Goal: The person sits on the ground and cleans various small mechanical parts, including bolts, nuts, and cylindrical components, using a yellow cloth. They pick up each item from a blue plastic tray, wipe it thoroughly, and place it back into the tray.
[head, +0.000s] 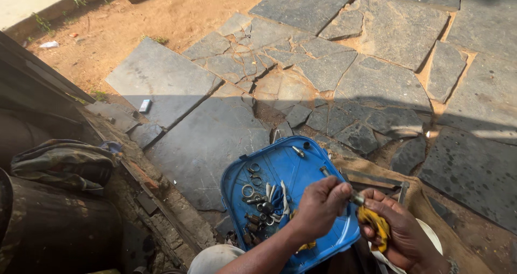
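Your left hand (321, 205) pinches a small metal part (357, 199) at its fingertips. Your right hand (401, 228) is closed around a yellow cloth (374, 224), just under that part. Both hover over the right edge of the blue plastic tray (301, 169), which holds rings, bolts and small fittings (258, 204).

Risk, as judged: the part sits in a fingertip pinch only. If it slips, it could miss the tray and land on the burlap sacking (425, 198) or roll into the cracks of the stone paving (334, 69).

To the left, a folded cloth (62, 163) lies on a dark drum (54, 225). Farther out, a small flat white packet (145, 106) lies on the paving, and a pale scrap (49, 44) on the bare dirt.
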